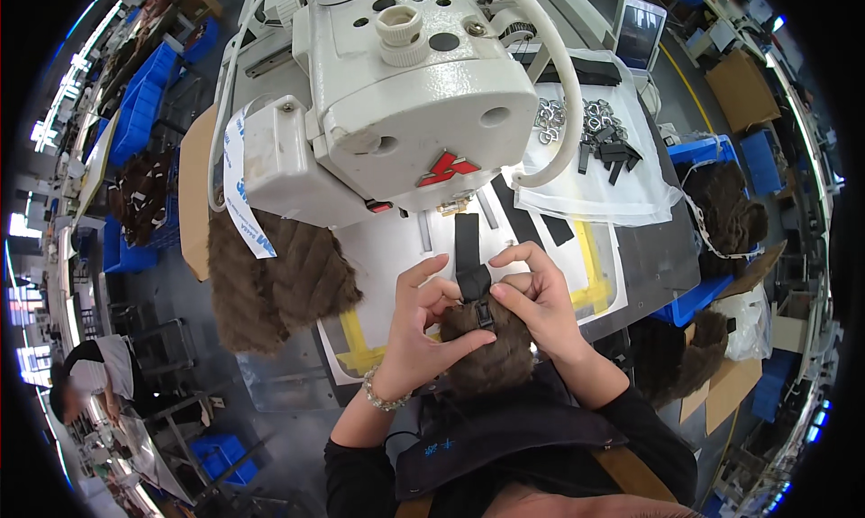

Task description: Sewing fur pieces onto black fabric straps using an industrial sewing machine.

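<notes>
In front of me, below the sewing machine head (423, 95), a small brown fur piece (487, 365) carries a black webbing strap (468, 252) with a black plastic buckle (485, 314). The strap's far end reaches up under the machine head. From the left, my left hand (428, 324) grips the strap and fur edge, its thumb lying by the buckle and its index finger raised. My right hand (538, 302) pinches the strap's right side between thumb and fingers, just above the buckle. The fingers partly hide the fold of the strap.
Larger brown fur (279, 284) lies on the table to the left. At the right, a white plastic sheet (622, 194) bears metal rings (604, 120) and black buckle straps (613, 153). Blue bins of fur stand on both sides. A person (99, 374) is at the far left.
</notes>
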A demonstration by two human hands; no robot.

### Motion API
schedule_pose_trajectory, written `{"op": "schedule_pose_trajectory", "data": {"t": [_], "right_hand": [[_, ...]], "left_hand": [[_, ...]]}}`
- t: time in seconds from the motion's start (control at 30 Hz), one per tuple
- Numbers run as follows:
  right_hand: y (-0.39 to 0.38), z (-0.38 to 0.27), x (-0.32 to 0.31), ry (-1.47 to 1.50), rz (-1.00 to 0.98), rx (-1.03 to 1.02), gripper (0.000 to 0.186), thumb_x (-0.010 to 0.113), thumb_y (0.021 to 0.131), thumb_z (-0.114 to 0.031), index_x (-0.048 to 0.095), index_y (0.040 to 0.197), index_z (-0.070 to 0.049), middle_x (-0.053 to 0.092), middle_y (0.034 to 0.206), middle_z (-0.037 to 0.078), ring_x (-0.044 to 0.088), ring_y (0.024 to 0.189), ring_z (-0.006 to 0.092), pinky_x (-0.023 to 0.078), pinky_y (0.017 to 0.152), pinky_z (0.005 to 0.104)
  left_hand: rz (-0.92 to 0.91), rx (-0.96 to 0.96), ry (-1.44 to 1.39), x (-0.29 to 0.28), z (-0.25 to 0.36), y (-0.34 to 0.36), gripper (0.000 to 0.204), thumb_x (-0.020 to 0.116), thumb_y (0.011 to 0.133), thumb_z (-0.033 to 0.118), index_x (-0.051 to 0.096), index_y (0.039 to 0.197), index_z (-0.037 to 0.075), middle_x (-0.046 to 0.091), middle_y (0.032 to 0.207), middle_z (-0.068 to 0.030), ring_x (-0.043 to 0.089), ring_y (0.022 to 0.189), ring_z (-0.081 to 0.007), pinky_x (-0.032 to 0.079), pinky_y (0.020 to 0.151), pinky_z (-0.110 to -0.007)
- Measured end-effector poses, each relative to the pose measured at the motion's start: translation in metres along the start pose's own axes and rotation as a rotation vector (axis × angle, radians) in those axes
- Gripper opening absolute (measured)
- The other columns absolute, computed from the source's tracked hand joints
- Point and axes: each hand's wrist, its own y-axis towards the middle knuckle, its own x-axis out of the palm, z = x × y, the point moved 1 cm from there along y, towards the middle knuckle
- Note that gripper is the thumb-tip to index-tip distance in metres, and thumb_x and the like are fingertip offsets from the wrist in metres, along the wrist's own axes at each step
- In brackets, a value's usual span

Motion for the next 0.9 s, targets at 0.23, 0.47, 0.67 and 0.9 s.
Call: {"op": "schedule_pose_trajectory", "data": {"t": [0.23, 0.47, 0.67, 0.9], "right_hand": [[-0.001, 0.002, 0.001, -0.033, 0.033, -0.015, 0.022, 0.057, 0.095, 0.000, 0.049, 0.115, -0.003, 0.055, 0.063, -0.004, 0.045, 0.058, -0.0014, 0.032, 0.055, 0.0165], [-0.004, 0.005, 0.000, -0.048, 0.052, -0.023, 0.028, 0.060, 0.093, 0.001, 0.047, 0.117, -0.004, 0.057, 0.066, -0.003, 0.047, 0.061, -0.0003, 0.034, 0.057, 0.0171], [-0.010, 0.001, 0.002, -0.383, 0.036, -0.154, 0.051, 0.068, 0.082, 0.007, 0.038, 0.122, -0.006, 0.066, 0.086, 0.006, 0.059, 0.077, 0.0069, 0.043, 0.068, 0.0208], [-0.010, 0.001, -0.002, 0.009, -0.019, -0.072, 0.039, 0.063, 0.086, 0.008, 0.039, 0.114, -0.006, 0.067, 0.087, 0.008, 0.061, 0.078, 0.0063, 0.044, 0.067, 0.0187]], "left_hand": [[0.009, -0.029, 0.002, 0.001, -0.008, 0.000, 0.050, 0.085, 0.070, 0.002, 0.054, 0.108, 0.000, 0.029, 0.142, -0.0056, 0.062, 0.087, -0.0104, 0.053, 0.076, -0.027], [0.050, 0.068, 0.203, -0.001, -0.017, -0.003, 0.095, 0.084, 0.068, -0.002, 0.022, 0.140, 0.006, 0.061, 0.093, -0.0066, 0.065, 0.083, -0.0127, 0.051, 0.074, -0.024], [0.064, 0.039, 0.055, 0.001, -0.008, 0.001, 0.091, 0.085, 0.069, 0.001, 0.027, 0.139, 0.005, 0.055, 0.093, -0.0027, 0.058, 0.078, -0.0080, 0.049, 0.069, -0.023], [0.015, -0.003, -0.048, 0.001, 0.002, -0.002, 0.092, 0.086, 0.069, 0.001, 0.027, 0.139, 0.008, 0.056, 0.090, -0.0028, 0.060, 0.081, -0.0090, 0.049, 0.074, -0.022]]}}
